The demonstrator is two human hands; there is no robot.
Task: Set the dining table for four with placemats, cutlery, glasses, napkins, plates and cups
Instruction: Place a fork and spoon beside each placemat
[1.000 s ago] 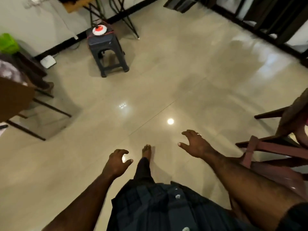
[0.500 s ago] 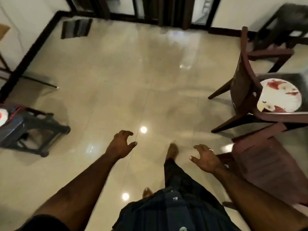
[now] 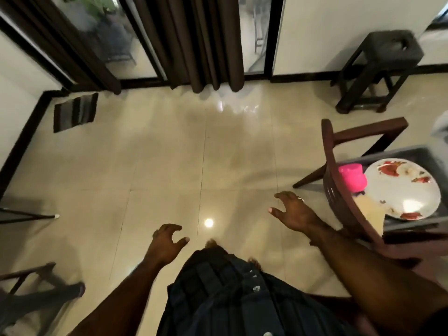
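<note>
Both hands empty, fingers loose: left hand (image 3: 167,246), right hand (image 3: 294,213) nr round floral plate (image 3: 402,187) & pink plastic cup (image 3: 352,177), prob. reaching.

1. The room is dim and warm-toned; the glossy floor (image 3: 169,166) takes most of the light.
2. A small round glare spot (image 3: 208,222) — a lamp mirrored in the tiles — sits just ahead of the person's feet.
3. Paler daylight enters through the glass panes (image 3: 116,40) beside the dark curtain (image 3: 206,42) and streaks the floor below them.
4. Soft shadows spread under the chair (image 3: 339,180) and the stool (image 3: 385,61).
5. The plate (image 3: 407,190) carries a bright patch of reflection near its lower rim.
6. Edges smear with motion blur — the lower left corner worst — and the wide lens bows the wall lines outward.
</note>
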